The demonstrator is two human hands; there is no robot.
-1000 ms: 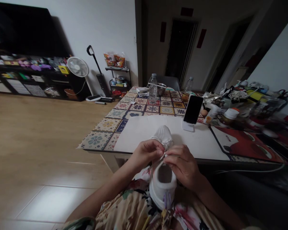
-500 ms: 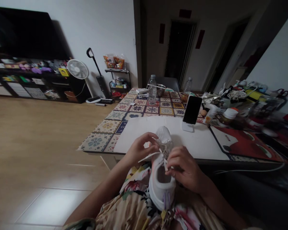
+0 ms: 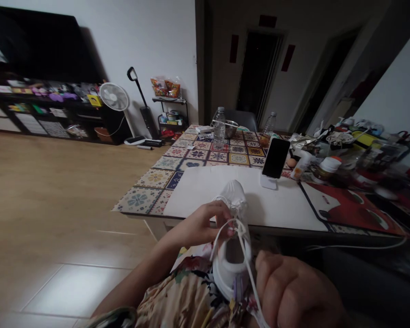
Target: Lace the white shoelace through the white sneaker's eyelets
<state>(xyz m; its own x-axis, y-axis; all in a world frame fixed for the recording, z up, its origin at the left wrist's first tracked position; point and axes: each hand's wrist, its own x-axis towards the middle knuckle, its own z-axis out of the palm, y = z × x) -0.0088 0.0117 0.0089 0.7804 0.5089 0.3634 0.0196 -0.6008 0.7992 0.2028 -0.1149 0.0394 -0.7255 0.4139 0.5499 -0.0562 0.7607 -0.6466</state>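
A white sneaker rests on my lap, its toe pointing at the table. My left hand pinches the white shoelace at the top eyelets, fingers closed on the shoe's left side. Down at the lower right my right hand is a closed fist drawn toward me, holding the lace's free end, which runs taut from the eyelets to it.
The patterned-cloth table ahead carries a white mat, a phone on a stand, water bottles and cluttered jars at right. Left is wooden floor, with a fan and dark shelving by the wall.
My right hand has pulled back from the eyelets toward my body, drawing the lace out long and taut. My left hand stays at the top of the shoe.
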